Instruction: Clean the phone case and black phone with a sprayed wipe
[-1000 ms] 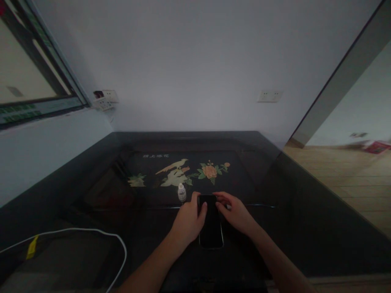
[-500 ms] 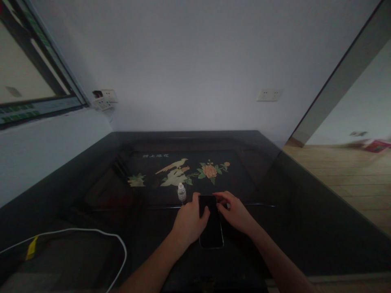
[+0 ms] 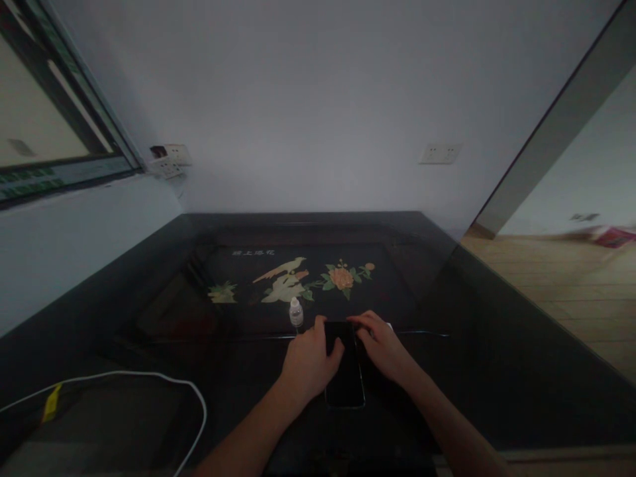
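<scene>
A black phone [image 3: 346,381] lies flat on the dark glass-topped table [image 3: 497,344], its screen dark. My left hand [image 3: 309,361] rests on the phone's left edge with the thumb laid across the screen, fingers curled around the side. My right hand [image 3: 381,346] is at the phone's upper right corner, fingers bent and touching its top edge. A small white object shows just beyond my right fingertips; I cannot make out what it is. A small clear bottle with a white cap [image 3: 296,312] stands upright just left of my left hand.
A white cable [image 3: 196,404] with a yellow tag loops across the table's near left. Under the glass is a bird-and-flower inlay [image 3: 298,281]. Wall sockets [image 3: 169,162] sit at the left corner. A doorway with wooden floor [image 3: 561,285] opens on the right.
Both hands stay on the phone; the left thumb has slid slightly farther across the screen and the right fingers have shifted a little along the top edge.
</scene>
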Available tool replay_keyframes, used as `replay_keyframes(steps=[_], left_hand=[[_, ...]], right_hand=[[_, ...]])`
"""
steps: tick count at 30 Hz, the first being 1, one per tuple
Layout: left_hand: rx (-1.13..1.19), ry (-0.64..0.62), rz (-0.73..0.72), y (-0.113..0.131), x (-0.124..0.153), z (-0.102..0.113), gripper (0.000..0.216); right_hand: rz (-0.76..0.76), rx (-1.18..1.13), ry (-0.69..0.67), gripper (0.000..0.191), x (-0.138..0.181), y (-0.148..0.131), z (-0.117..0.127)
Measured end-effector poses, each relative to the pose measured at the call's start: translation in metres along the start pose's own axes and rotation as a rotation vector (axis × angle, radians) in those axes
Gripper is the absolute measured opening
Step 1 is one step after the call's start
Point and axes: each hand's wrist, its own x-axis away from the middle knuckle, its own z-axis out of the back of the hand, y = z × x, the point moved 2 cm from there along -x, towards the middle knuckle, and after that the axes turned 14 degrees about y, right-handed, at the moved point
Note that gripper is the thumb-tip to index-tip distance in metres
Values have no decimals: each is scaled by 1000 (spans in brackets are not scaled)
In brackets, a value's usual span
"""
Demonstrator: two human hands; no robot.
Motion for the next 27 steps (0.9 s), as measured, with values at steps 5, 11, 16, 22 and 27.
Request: replay_keyframes(steps=[5,11,16,22,27], left_hand=[[19,8,1,-1,-1,-1,41],[19,21,-15,-4,0,-3,41],[22,17,-13,-4,-1,-2,43],[43,17,7,-3,-2,4,44],[48,3,21,-3,-2,7,43]], right_hand=[[5,33,-4,39,1,-1,0],[19,60,-1,41,1,-4,1],[-4,-12,81,33,1,0,0],[-211,-289,126,29,1,-2,10],[-215,-420,285,38,-7,3,28]])
